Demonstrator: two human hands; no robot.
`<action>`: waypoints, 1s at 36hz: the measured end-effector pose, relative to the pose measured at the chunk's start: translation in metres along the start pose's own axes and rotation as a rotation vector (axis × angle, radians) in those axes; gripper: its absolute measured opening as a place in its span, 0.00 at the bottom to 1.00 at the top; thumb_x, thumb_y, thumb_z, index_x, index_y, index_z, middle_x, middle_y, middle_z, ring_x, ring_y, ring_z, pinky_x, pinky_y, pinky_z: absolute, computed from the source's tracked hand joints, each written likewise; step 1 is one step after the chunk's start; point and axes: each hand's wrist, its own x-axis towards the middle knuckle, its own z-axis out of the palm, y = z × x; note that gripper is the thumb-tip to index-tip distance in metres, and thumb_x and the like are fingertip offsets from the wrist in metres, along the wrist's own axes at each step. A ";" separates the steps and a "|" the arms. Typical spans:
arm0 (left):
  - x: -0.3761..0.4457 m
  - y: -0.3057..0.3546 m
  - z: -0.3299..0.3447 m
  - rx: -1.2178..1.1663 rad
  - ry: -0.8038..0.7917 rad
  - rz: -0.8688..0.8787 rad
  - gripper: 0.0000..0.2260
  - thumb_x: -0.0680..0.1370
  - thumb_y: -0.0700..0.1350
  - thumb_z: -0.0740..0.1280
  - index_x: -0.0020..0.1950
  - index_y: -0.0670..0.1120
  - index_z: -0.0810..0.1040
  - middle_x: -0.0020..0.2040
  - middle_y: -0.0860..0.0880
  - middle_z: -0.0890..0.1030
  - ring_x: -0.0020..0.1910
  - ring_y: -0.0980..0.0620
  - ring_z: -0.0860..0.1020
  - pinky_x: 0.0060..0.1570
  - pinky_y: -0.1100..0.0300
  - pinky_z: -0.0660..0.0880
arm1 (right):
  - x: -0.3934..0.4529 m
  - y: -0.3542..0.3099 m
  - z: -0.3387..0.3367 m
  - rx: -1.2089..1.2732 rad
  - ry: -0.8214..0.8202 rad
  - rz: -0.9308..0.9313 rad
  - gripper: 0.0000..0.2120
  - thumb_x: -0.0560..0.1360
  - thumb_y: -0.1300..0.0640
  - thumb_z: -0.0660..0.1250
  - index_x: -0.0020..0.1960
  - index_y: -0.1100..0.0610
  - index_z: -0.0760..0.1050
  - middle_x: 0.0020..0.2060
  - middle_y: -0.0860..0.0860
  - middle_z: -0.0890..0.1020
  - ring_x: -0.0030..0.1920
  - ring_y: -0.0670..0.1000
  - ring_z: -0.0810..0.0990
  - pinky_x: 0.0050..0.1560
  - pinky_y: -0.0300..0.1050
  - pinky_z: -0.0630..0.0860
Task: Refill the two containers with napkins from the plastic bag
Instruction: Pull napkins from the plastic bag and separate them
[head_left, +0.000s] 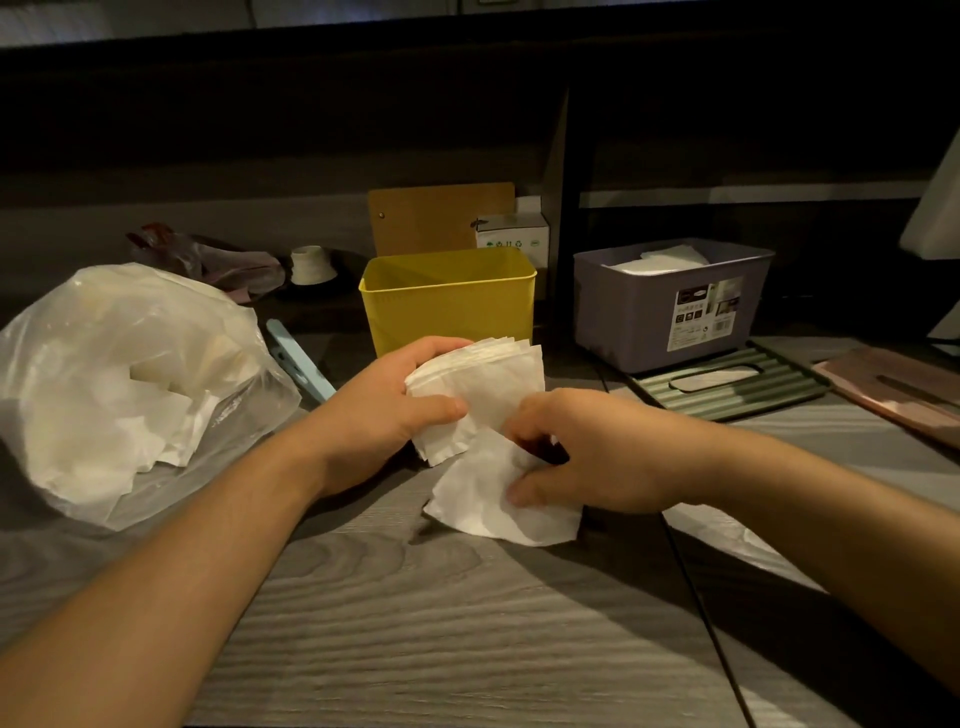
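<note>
From the head view, the left hand (384, 410) grips a stack of napkins (483, 384), thumb across its face and fingers curled behind. The right hand (582, 452), just beside it, pinches a loose napkin (493, 499) whose lower part lies on the tabletop (467, 623). This looks like the squaring-up step: gathering a batch before loading.

Just beyond the left hand stands the yellow container (447, 296), which looks empty from here. The purple container (670, 301), beyond the right hand, already holds napkins. The plastic bag (119, 384) lies left of the left hand, open toward it, more napkins inside.

The next move likely calls for laying the loose napkin onto the stack, then lowering it edge-first into the yellow container without fanning.

The tabletop is grey woodgrain. A green slotted lid (727, 384) lies in front of the purple container. The room is dim, with dark panelling behind.
</note>
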 end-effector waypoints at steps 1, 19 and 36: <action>0.000 0.000 0.000 0.000 0.002 -0.005 0.21 0.78 0.34 0.68 0.66 0.56 0.76 0.57 0.53 0.83 0.56 0.51 0.83 0.52 0.53 0.82 | 0.001 0.001 0.001 -0.004 0.029 -0.013 0.11 0.77 0.47 0.71 0.55 0.52 0.79 0.50 0.49 0.81 0.51 0.51 0.80 0.56 0.55 0.78; -0.006 0.018 0.013 -0.113 0.065 -0.125 0.15 0.81 0.60 0.57 0.58 0.60 0.80 0.50 0.59 0.85 0.52 0.56 0.83 0.59 0.53 0.78 | 0.011 0.006 0.000 0.172 0.359 -0.106 0.32 0.82 0.64 0.61 0.78 0.38 0.56 0.65 0.48 0.79 0.67 0.50 0.76 0.61 0.42 0.77; -0.011 0.024 0.014 -0.072 0.054 -0.127 0.20 0.76 0.62 0.60 0.62 0.57 0.81 0.57 0.57 0.85 0.57 0.54 0.83 0.66 0.46 0.75 | 0.012 0.011 -0.006 0.010 0.416 -0.175 0.36 0.81 0.61 0.66 0.80 0.41 0.51 0.52 0.42 0.78 0.53 0.44 0.78 0.59 0.38 0.74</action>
